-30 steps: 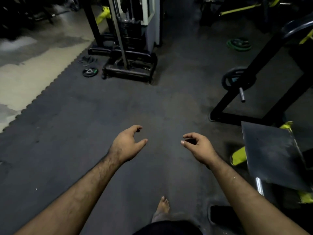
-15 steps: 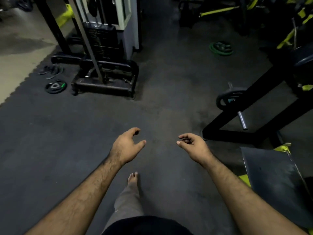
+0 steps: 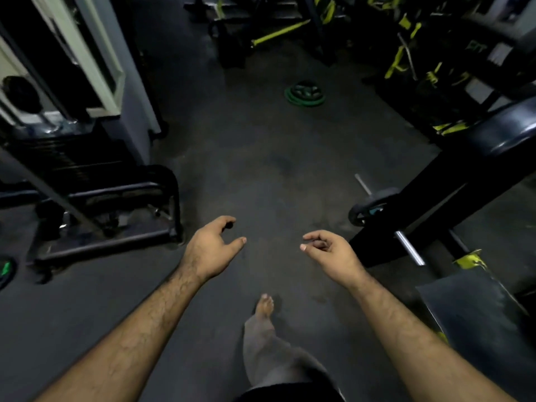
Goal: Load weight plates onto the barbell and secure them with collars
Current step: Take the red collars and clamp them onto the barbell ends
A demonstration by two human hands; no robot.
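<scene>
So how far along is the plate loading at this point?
Barely begun. Both the left hand and right hand are empty. Green-rimmed plates lie on the floor ahead. One dark plate sits on a bar at right. No collar visible. Fetching, loading and securing remain.

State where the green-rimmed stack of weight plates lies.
In the head view, the green-rimmed plates lie on the dark floor, upper centre, ahead of both hands and before the yellow-trimmed machines.
</scene>
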